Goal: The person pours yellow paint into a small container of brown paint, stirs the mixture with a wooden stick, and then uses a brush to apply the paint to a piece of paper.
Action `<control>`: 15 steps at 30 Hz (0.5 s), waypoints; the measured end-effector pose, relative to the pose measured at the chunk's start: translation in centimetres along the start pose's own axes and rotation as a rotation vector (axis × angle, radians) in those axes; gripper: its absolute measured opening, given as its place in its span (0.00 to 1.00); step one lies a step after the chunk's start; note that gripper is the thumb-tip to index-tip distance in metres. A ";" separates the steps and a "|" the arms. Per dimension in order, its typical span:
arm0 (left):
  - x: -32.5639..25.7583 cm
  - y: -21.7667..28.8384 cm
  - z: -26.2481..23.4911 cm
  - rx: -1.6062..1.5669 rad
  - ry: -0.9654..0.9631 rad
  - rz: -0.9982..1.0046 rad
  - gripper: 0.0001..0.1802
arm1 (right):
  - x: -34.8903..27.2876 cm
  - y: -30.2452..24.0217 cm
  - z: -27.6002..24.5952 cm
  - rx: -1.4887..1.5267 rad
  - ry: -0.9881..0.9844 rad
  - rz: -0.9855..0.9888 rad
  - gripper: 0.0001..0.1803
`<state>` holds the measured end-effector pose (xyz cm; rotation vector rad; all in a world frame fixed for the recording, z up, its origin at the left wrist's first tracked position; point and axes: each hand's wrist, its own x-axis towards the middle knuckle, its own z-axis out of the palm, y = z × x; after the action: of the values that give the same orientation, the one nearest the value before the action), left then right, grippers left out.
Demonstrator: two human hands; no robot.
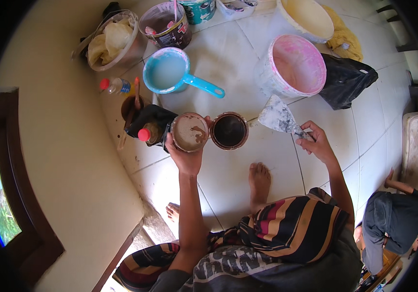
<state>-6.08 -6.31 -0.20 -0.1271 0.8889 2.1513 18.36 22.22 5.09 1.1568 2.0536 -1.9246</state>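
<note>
The right fingers (314, 128) hide part of the scraper (276, 116).

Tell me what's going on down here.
The person's left hand holds a round container with pale residue inside. The right hand grips a smeared scraper. Between the hands, an open dark pot stands on the tiled floor, with a blue saucepan and pink-rimmed bucket beyond.

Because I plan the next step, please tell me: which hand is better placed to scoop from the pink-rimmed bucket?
Probably the right hand: it holds the scraper, whose blade is near the bucket. The left hand is farther, and holds a round container.
</note>
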 end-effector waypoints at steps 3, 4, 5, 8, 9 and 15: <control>0.1 -0.2 -1.0 -0.155 -0.011 -0.010 0.42 | 0.3 2.7 1.4 0.108 0.017 0.024 0.13; 0.1 -0.4 -0.8 -0.154 0.006 -0.013 0.42 | 0.8 4.0 1.8 0.080 0.050 -0.033 0.13; 0.0 -0.7 -0.6 -0.153 0.024 -0.015 0.41 | 1.5 5.6 2.2 0.052 0.082 -0.090 0.12; -0.6 -0.8 -1.9 -0.156 0.001 -0.037 0.40 | 4.0 9.5 3.3 -0.289 0.250 -0.310 0.15; -1.1 -0.8 -2.5 -0.151 0.012 -0.051 0.40 | 4.6 9.5 4.1 -0.338 0.272 -0.322 0.16; -4.9 -1.5 -6.2 -0.141 0.283 -0.240 0.38 | 8.9 9.9 7.3 -0.529 0.415 -0.523 0.18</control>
<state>-2.83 -12.64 -3.91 -0.5924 0.8302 1.9963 14.68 18.90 -9.26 1.0101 3.0796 -1.1824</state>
